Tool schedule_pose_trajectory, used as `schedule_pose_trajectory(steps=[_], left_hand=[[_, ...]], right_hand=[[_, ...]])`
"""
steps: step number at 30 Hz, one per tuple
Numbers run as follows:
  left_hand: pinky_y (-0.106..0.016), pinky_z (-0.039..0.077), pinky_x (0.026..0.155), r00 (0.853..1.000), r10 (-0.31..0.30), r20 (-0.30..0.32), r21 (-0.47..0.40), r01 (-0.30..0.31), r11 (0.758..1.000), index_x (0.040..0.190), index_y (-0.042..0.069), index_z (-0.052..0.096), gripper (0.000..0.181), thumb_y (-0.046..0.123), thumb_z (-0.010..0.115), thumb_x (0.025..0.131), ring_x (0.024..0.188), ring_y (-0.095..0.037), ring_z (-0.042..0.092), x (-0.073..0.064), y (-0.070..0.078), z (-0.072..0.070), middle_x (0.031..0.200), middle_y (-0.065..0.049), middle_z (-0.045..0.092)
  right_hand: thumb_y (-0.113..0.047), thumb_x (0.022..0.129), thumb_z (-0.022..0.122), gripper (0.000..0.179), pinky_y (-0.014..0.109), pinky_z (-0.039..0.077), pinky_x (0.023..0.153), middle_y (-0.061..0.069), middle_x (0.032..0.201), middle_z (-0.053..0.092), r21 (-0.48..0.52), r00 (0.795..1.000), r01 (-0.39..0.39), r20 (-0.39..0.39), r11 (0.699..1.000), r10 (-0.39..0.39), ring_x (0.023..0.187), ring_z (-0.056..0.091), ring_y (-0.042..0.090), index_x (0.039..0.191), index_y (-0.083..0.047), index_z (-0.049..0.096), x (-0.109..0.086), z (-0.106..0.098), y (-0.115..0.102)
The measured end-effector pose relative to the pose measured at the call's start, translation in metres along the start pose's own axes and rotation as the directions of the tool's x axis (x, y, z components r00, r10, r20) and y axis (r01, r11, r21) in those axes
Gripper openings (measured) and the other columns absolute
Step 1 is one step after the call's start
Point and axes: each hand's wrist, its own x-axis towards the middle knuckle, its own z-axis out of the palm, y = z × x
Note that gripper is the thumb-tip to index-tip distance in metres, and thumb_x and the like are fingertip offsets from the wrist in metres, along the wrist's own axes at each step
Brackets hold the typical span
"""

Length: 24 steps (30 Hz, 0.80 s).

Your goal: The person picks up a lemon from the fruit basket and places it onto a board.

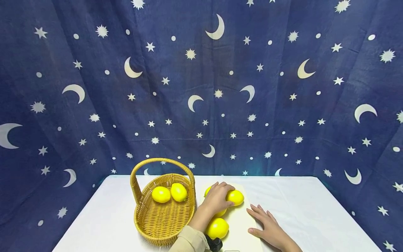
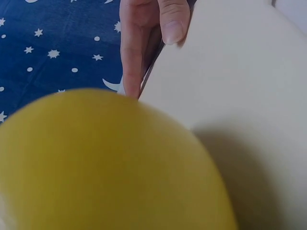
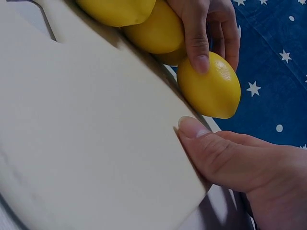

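My left hand (image 1: 217,197) reaches over a pale cutting board (image 1: 240,232) and grips a yellow lemon (image 3: 211,91), its thumb on the near side. Beside it are more lemons on the board, partly hidden by the hand and forearm; one lemon (image 1: 217,228) lies near the wrist. My right hand (image 1: 267,225) rests at the board's right edge, fingers extended, with its thumb touching the edge in the right wrist view. A large lemon (image 2: 105,163) fills the lower left of the left wrist view; which one it is, I cannot tell.
Left of the board stands a woven basket (image 1: 138,218) with a tall arched handle and two lemons (image 1: 170,193) at its far end. A white cloth (image 1: 308,210) covers the table. Behind it hangs a blue curtain (image 1: 233,105) with moons and stars.
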Motion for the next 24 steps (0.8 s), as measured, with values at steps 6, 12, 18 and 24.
schedule_pose_trajectory(steps=[6,12,18,24], left_hand=[[-0.037,0.032,0.113,1.000,-0.004,-0.012,-0.014,0.004,1.000,0.120,0.019,0.064,0.046,0.030,0.078,0.077,0.110,-0.011,0.058,-0.0015,0.0012,-0.0009,0.112,0.005,0.064],[-0.040,0.031,0.114,1.000,-0.006,0.009,0.014,0.006,1.000,0.123,0.020,0.062,0.047,0.030,0.076,0.079,0.112,-0.012,0.057,-0.0039,0.0029,-0.0012,0.115,0.004,0.063],[-0.040,0.030,0.115,1.000,-0.007,0.013,0.009,0.007,1.000,0.124,0.019,0.062,0.048,0.032,0.076,0.080,0.113,-0.012,0.056,-0.0048,0.0030,-0.0015,0.117,0.004,0.062],[-0.041,0.028,0.115,1.000,-0.011,0.015,0.003,0.011,1.000,0.125,0.019,0.062,0.048,0.032,0.075,0.080,0.113,-0.012,0.056,-0.0041,0.0022,-0.0028,0.117,0.004,0.062]], right_hand=[[-0.043,0.082,0.067,0.071,0.071,-0.003,0.106,0.025,0.150,0.030,-0.003,1.000,-0.014,-0.002,1.000,0.014,0.140,0.010,0.052,0.139,-0.005,0.046,0.0015,-0.0005,-0.0017],[-0.044,0.082,0.067,0.072,0.071,-0.003,0.106,0.025,0.151,0.030,-0.006,0.999,-0.029,0.015,1.000,0.029,0.140,0.010,0.051,0.139,-0.005,0.046,0.0010,0.0008,-0.0011],[-0.044,0.082,0.068,0.073,0.072,-0.002,0.105,0.025,0.150,0.032,-0.003,0.999,-0.045,0.015,0.999,0.045,0.140,0.011,0.052,0.138,-0.003,0.047,0.0020,0.0015,-0.0016],[-0.043,0.082,0.068,0.072,0.072,-0.003,0.105,0.025,0.150,0.031,-0.003,1.000,-0.030,0.003,1.000,0.030,0.140,0.010,0.051,0.138,-0.003,0.047,0.0025,0.0011,-0.0046]])
